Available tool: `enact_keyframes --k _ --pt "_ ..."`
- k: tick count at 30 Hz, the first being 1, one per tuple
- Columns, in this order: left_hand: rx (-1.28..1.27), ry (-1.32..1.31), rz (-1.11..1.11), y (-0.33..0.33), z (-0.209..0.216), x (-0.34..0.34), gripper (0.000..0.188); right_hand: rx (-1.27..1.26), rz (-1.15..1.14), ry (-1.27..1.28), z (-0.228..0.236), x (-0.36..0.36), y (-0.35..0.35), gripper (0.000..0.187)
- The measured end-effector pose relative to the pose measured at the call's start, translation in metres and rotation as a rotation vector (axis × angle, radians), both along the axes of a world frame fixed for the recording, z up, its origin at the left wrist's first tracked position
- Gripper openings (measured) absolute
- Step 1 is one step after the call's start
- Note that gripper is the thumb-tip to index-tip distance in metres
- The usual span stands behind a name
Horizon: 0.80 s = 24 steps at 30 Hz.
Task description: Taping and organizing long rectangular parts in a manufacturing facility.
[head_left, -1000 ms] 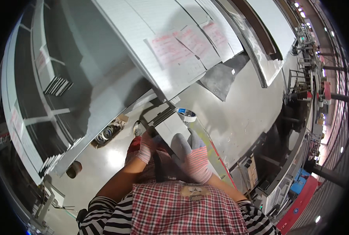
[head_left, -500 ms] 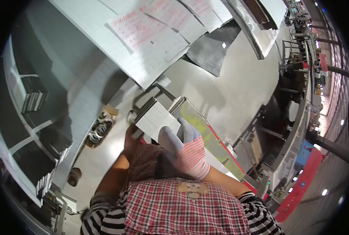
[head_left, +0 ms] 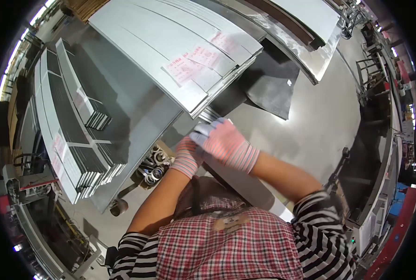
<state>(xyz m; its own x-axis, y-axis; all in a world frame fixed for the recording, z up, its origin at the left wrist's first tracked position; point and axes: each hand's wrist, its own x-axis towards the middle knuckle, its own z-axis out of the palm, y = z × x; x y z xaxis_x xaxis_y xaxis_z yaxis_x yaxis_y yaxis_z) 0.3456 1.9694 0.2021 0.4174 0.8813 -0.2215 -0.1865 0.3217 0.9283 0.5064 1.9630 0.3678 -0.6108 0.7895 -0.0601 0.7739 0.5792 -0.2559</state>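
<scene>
My two gloved hands meet just below the near corner of a stack of long white panels [head_left: 138, 42]. The striped pink and grey glove on my right hand [head_left: 226, 145] has its fingers curled over the far end of a long dark grey board [head_left: 243, 184]. My left hand [head_left: 187, 153], also gloved, is closed at the left side of that end, its fingertips partly hidden behind the right hand. The board slants down to the right beneath my right forearm, where a white patch [head_left: 282, 210] shows. What lies between my palms is hidden.
Bundled dark and white strips [head_left: 79, 158] lie on a grey surface at the left. A box of rolls [head_left: 152, 165] and a brown cylinder [head_left: 119, 207] are below its edge. A black sheet [head_left: 271, 84] hangs beyond the panels. Machinery [head_left: 376, 154] lines the right.
My view has tilted up and shifted left. The white board face between my hands has given way to a dark one, and both hands have come together at the far end.
</scene>
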Motion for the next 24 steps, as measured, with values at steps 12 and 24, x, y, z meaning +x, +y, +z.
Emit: enact_keyframes --k 12,24 --pt "0.371 1.135 -0.343 0.002 0.096 0.001 0.069 -0.643 0.056 0.022 -0.05 0.05 0.071 0.028" --pt "1.075 0.991 -1.088 -0.027 0.081 0.063 0.026 -0.408 0.004 -0.15 -0.066 0.026 0.067 0.018"
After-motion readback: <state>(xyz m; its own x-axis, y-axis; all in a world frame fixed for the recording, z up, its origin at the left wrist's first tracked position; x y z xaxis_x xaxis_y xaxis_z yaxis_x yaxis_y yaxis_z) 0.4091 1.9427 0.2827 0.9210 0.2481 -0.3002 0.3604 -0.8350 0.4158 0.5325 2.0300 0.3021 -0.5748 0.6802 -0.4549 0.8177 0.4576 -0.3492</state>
